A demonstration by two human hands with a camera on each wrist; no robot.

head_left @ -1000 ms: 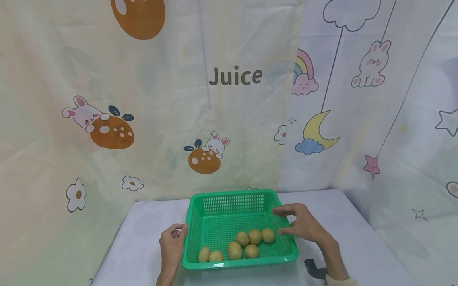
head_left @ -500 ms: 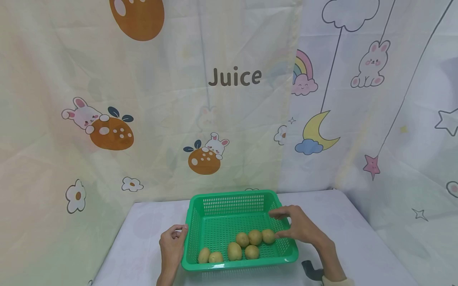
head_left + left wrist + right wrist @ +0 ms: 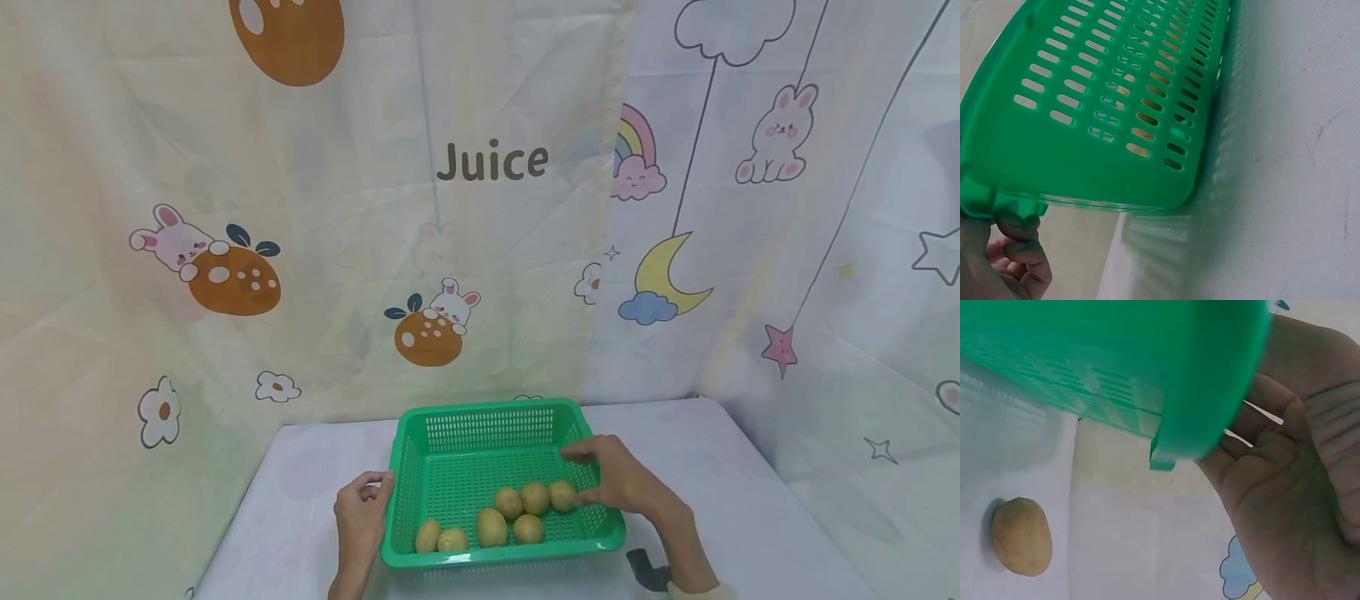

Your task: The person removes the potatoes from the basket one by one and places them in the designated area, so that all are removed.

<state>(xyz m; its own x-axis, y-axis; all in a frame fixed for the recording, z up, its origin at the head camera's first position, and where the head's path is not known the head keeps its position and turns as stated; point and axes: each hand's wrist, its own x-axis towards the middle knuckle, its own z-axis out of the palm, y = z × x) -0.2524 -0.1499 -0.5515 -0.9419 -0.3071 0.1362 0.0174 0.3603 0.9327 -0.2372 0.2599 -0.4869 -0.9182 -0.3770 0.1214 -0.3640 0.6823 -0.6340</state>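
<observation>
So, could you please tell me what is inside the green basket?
Seven potatoes lie in the green basket, towards its near side. The right hand hides the far right corner.

On the table (image 3: 735, 467), near its front edge: basket (image 3: 480, 421). In the basket, along its front half: seven potatoes (image 3: 492, 526). At the basket's left rim: left hand (image 3: 362, 515). Over its right rim, touching the rightmost potato (image 3: 562, 495): right hand (image 3: 626, 483). Outside, right of the basket: another potato (image 3: 1021, 535). Behind the table: curtains (image 3: 300, 208).
</observation>
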